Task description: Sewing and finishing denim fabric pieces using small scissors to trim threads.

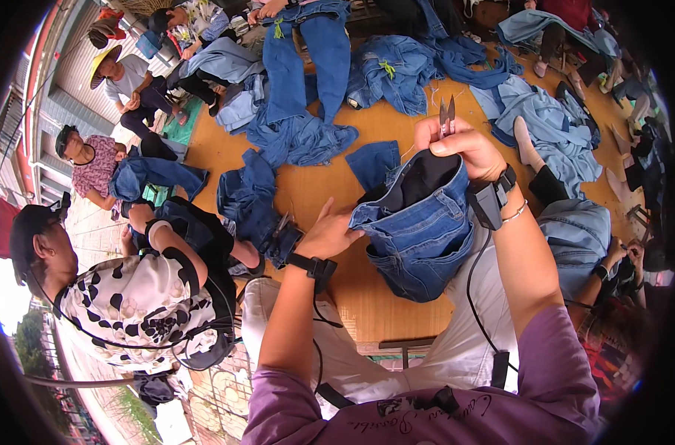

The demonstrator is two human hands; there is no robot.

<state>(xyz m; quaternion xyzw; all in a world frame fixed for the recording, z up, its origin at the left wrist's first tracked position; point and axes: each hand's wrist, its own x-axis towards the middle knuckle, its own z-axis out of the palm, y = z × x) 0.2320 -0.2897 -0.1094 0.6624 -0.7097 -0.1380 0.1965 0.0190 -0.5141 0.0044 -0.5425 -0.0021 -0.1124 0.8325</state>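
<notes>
Just in front of the lap [385,367], got jeans [419,245] pinched at the top edge in the right hand [471,152], with snips [451,113] tucked points-up, and steadied opposite by the left hand [327,234] (can't tell if pinching), probably to keep the opening spread.

Two bare forearms extend ahead of their owner, the left forearm [282,319] angled toward 1 o'clock, the right forearm [526,256] toward 11. The left hand [328,236] shows its index finger lifted toward 1 o'clock and its thumb pointing toward 3, the remaining fingers partly hidden. At its 2 o'clock, the right hand [471,152] is curled closed, thumb laid toward 9.
</notes>
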